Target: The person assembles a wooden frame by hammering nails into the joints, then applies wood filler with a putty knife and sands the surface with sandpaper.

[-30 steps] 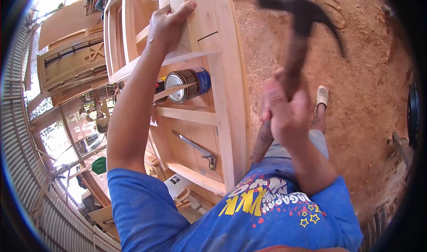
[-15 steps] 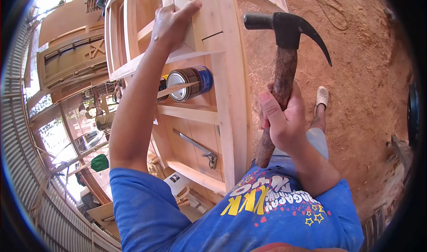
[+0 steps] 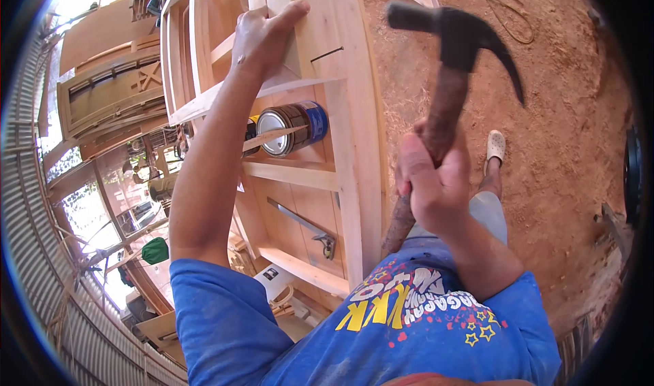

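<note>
wooden frame fills the centre, slats above | left hand holds its upper part, thumb laid over a board | hammer upright-tilted beside the frame, its handle clenched in the right hand, dark head above the fist | paint can on its side below the left hand | metal square lower, inside the frame

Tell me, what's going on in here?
Someone in a blue shirt is at a pale wooden frame. Their right hand grips a hammer, held up beside the frame with its head touching nothing. The left hand is on the wood. Inside the frame lie a can and a metal square, neither in their hands.
</note>
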`<state>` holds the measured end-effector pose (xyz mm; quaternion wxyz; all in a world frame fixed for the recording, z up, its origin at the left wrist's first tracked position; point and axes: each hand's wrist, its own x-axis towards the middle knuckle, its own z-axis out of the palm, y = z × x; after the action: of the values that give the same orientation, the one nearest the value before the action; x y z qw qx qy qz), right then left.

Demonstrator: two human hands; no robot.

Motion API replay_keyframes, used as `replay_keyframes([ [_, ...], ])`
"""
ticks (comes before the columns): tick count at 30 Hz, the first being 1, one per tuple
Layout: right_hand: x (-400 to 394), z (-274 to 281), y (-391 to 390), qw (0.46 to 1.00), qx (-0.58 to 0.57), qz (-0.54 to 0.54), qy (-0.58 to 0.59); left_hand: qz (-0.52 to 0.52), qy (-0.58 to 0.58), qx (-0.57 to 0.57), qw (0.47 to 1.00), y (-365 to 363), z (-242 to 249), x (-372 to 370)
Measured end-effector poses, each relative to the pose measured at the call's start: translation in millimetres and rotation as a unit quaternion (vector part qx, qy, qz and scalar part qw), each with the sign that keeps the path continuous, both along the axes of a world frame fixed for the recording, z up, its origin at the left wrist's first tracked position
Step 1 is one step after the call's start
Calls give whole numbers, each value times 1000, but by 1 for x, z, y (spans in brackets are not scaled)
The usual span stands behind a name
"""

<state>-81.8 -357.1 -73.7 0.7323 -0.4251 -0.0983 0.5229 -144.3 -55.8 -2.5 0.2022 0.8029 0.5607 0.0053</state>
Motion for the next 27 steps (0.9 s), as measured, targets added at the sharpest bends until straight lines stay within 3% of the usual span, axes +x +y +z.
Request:
replay_keyframes([
  [4,18,0,12,997,-6,60,53,-11,-15,26,999,7,-9,-4],
  [7,44,16,-1,978,55,-197,44,-22,-17,32,999,12,-12,-10],
  [8,56,9,-8,961,106,-256,6,-22,-20,24,999,15,-13,-11],
  [10,58,19,-15,943,63,-327,7,-21,-22,26,999,13,-12,-9],
  [11,49,16,-16,945,45,-325,-3,-21,-20,37,999,9,-9,-7],
  [12,29,1,-11,981,5,-186,-49,-21,-17,48,998,6,-7,-4],
  [13,13,-22,-14,992,-26,-29,-116,-20,-24,48,998,7,-6,-8],
  [14,3,-26,-4,989,-27,54,-137,-22,-27,34,999,9,-10,-15],
  [17,22,5,28,995,5,-76,-60,-34,-54,30,998,24,-16,-9],
  [21,42,20,-1,982,31,-186,22,-29,-30,57,997,15,-14,-8],
  [24,20,12,-9,984,25,-173,39,-17,-12,53,998,4,-8,-6],
  [27,4,0,-14,998,-13,-65,9,-15,-10,45,999,-3,-2,-2],
])
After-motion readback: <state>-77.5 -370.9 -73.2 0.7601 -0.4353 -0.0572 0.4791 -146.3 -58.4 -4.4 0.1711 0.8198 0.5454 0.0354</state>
